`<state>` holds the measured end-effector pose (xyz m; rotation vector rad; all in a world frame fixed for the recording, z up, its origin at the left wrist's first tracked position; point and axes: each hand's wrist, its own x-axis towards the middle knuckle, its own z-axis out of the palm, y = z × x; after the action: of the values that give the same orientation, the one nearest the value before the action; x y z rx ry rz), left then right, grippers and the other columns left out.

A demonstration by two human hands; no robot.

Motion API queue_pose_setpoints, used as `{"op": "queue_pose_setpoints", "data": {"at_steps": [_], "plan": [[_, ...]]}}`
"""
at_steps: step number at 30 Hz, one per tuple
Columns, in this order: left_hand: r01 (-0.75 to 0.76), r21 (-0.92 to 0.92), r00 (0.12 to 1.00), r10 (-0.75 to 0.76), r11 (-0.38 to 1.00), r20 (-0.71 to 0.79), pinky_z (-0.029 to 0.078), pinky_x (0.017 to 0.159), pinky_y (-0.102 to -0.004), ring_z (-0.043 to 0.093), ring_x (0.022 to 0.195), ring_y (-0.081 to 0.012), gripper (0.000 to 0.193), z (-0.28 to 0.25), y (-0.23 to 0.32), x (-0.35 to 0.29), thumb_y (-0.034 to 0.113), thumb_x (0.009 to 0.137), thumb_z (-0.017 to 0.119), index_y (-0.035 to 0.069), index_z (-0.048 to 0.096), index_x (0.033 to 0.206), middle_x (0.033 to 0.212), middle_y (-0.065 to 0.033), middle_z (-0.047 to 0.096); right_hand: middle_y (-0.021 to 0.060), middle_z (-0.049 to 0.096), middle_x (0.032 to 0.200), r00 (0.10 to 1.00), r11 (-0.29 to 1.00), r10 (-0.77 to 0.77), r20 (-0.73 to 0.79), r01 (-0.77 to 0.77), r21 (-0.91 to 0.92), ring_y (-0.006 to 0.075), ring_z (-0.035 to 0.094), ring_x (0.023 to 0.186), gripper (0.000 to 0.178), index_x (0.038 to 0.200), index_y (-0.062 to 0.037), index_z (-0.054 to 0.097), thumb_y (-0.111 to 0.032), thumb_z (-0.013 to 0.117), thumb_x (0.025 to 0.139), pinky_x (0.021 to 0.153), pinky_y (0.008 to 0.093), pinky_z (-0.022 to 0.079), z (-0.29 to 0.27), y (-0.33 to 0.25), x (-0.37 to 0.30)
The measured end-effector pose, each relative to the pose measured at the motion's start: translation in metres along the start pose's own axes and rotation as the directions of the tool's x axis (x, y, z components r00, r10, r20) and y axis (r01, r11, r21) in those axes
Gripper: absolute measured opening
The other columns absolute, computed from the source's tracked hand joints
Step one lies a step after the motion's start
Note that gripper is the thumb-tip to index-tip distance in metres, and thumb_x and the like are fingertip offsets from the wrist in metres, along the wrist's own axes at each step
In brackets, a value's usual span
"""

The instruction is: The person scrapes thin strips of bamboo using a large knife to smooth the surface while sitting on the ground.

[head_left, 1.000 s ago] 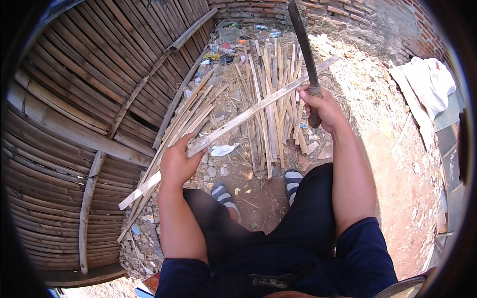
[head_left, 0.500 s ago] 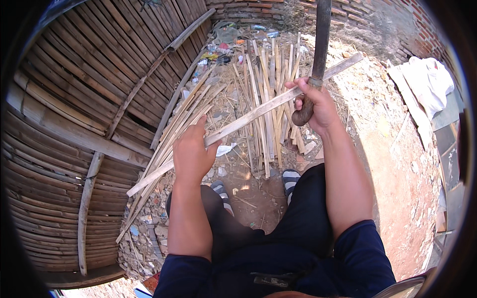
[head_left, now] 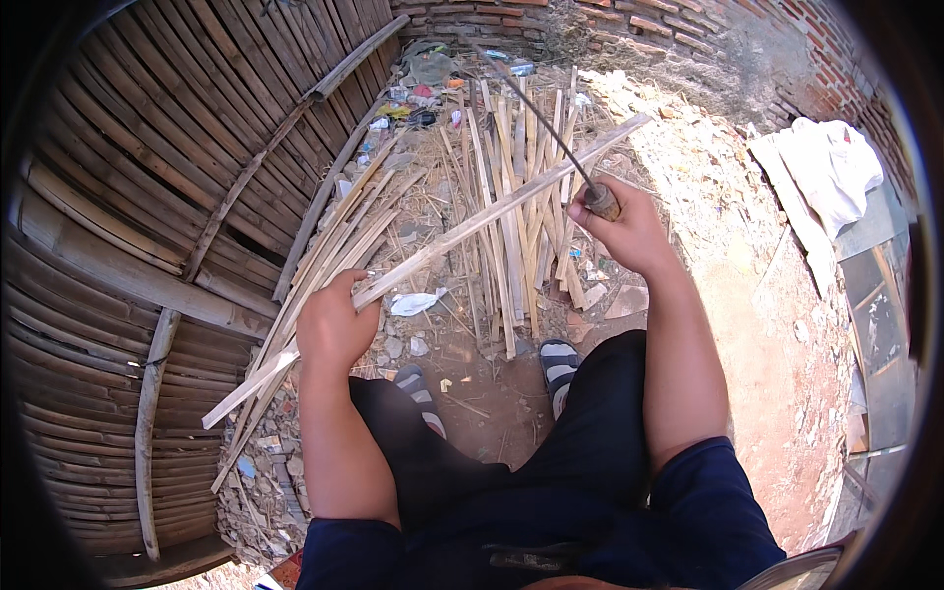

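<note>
My left hand point(head_left: 334, 320) is closed around a long, pale wooden slat point(head_left: 472, 224) near its lower end. The slat slants up to the right across the view, over my knees' far side. In my right hand point(head_left: 634, 231) is a machete point(head_left: 602, 202), gripped by its brown wooden handle. Its dark blade points up and to the left, seen nearly edge-on as a thin line, and crosses in front of the slat's upper part. The fingers of my right hand look apart from the slat.
More slats point(head_left: 506, 197) lie in a pile on the ground ahead, with another bundle point(head_left: 324, 241) beside the bamboo wall point(head_left: 197, 147). A brick wall point(head_left: 669, 29) stands at the back. At right lies a white cloth sack point(head_left: 831, 172). Litter and rubble are scattered around.
The machete has tilted from upright to pointing up-left, its blade turning edge-on. My left hand and the slat have shifted left and nearer; the right fingers have come off the slat.
</note>
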<state>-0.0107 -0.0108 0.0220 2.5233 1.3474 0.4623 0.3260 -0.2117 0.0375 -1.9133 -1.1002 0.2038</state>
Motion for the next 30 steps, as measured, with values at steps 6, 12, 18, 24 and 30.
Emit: {"op": "queue_pose_setpoints", "data": {"at_steps": [6,12,18,24,30], "plan": [[0.017,-0.076,1.0,-0.017,0.997,0.0,0.057,0.078,-0.0511,0.074,0.082,-0.0415,0.042,0.007,-0.002,0.002,0.025,0.086,0.074,0.014,0.076,0.126,0.081,-0.0204,0.075,0.0191,0.075,0.098,0.908,0.903,-0.192,0.373,0.312,-0.294,0.0428,0.07,0.097,0.037,0.108,-0.0063,0.074,-0.036,0.083,0.087,0.086,0.0492,0.056,0.038,-0.018,-0.008],[-0.016,-0.2,0.999,0.008,0.98,-0.039,0.056,0.076,-0.0506,0.073,0.082,-0.0424,0.04,0.011,-0.004,0.005,0.028,0.091,0.072,0.012,0.075,0.128,0.079,-0.0224,0.073,0.0186,0.071,0.085,0.942,0.959,-0.143,0.303,0.207,-0.192,0.0391,0.071,0.083,0.031,0.101,-0.0041,0.073,-0.028,0.086,0.087,0.076,0.0455,0.054,0.042,0.005,0.008],[-0.053,-0.299,0.997,0.034,0.953,-0.068,0.055,0.072,-0.0489,0.073,0.079,-0.0423,0.038,0.029,0.0,0.006,0.032,0.096,0.072,0.01,0.076,0.126,0.078,-0.0232,0.072,0.0177,0.071,0.08,0.929,0.92,-0.203,0.309,0.289,-0.264,0.0417,0.069,0.077,0.03,0.097,-0.0061,0.072,-0.033,0.083,0.089,0.07,0.0487,0.053,0.064,-0.032,-0.001],[-0.034,-0.376,0.998,0.05,0.926,0.033,0.055,0.073,-0.048,0.073,0.078,-0.0427,0.036,0.02,0.012,0.002,0.031,0.099,0.069,0.006,0.076,0.123,0.081,-0.0243,0.073,0.02,0.071,0.081,0.936,0.921,-0.141,0.322,0.243,-0.303,0.0433,0.07,0.081,0.03,0.098,-0.0061,0.07,-0.032,0.082,0.089,0.074,0.0515,0.055,0.07,-0.041,0.007],[-0.08,-0.398,0.996,0.09,0.914,0.006,0.055,0.075,-0.0483,0.073,0.08,-0.0432,0.035,0.034,0.001,0.005,0.031,0.1,0.068,0.007,0.076,0.124,0.081,-0.0246,0.073,0.0209,0.07,0.079,0.941,0.898,-0.253,0.224,0.315,-0.307,0.044,0.07,0.08,0.028,0.096,-0.0052,0.071,-0.031,0.08,0.089,0.072,0.0519,0.054,0.086,-0.041,0.003]]}}
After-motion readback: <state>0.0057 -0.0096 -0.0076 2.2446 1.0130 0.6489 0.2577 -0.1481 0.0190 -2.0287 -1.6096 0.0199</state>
